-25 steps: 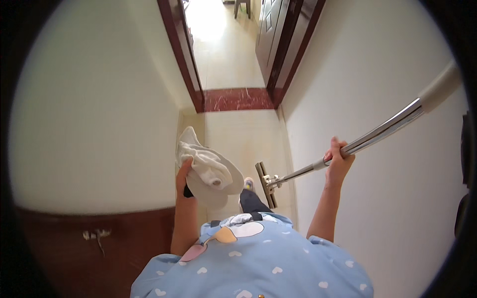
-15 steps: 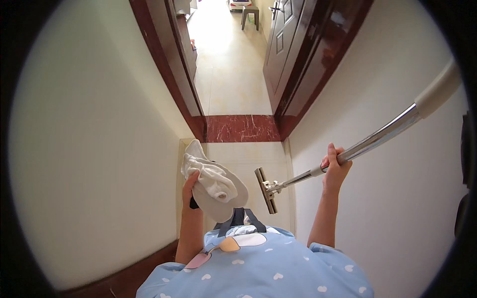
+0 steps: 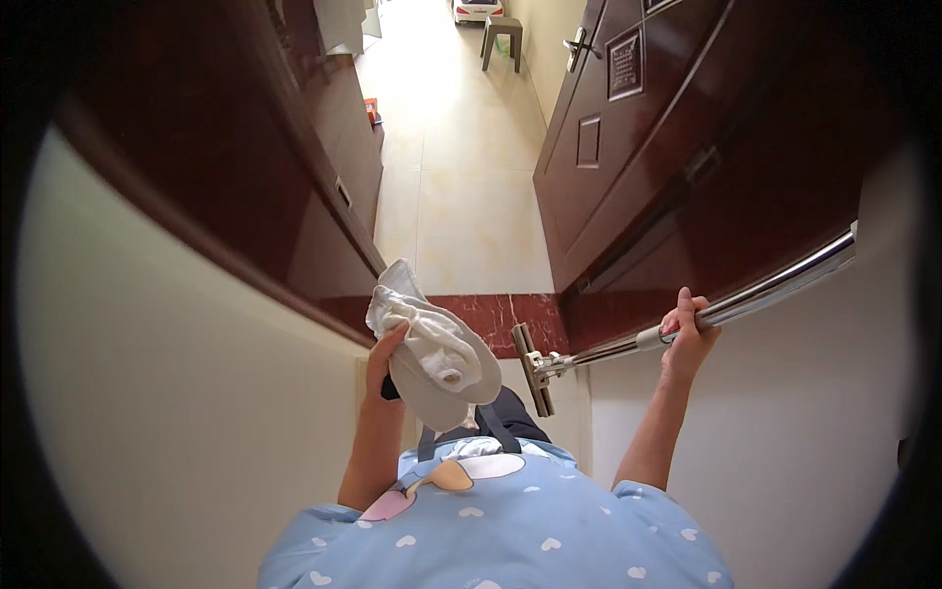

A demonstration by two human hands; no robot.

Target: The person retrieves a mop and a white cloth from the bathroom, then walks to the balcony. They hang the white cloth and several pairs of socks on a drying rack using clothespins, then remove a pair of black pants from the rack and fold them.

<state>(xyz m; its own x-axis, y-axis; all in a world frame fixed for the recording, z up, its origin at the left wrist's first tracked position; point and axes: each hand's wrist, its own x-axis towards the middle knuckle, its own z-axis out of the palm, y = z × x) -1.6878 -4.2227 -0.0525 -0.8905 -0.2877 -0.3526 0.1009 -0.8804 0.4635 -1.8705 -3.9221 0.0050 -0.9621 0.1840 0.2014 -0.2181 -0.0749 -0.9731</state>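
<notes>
My left hand (image 3: 387, 358) is closed round a crumpled off-white cloth hat (image 3: 442, 358) with a wide rounded brim, held in front of my body. Something small and black shows under that hand; what it is I cannot make out. My right hand (image 3: 691, 332) grips the shiny metal pole of a mop (image 3: 785, 282), thumb pointing up along it. The pole slants up to the right, and the mop's narrow double-bar head (image 3: 533, 370) hangs off the floor to the right of the hat.
A dark red marble threshold (image 3: 461, 312) crosses the floor ahead. A brown door (image 3: 589, 147) stands swung inward on the right, and dark frame panels (image 3: 226, 167) line the left. Beyond are pale floor tiles (image 3: 471, 216), a grey stool (image 3: 502, 39) and a white toy car (image 3: 478, 10).
I have moved forward, so the threshold and doorway are closer and the frame fills both sides. Both hands keep their hold; the hat and mop head stay in front of me.
</notes>
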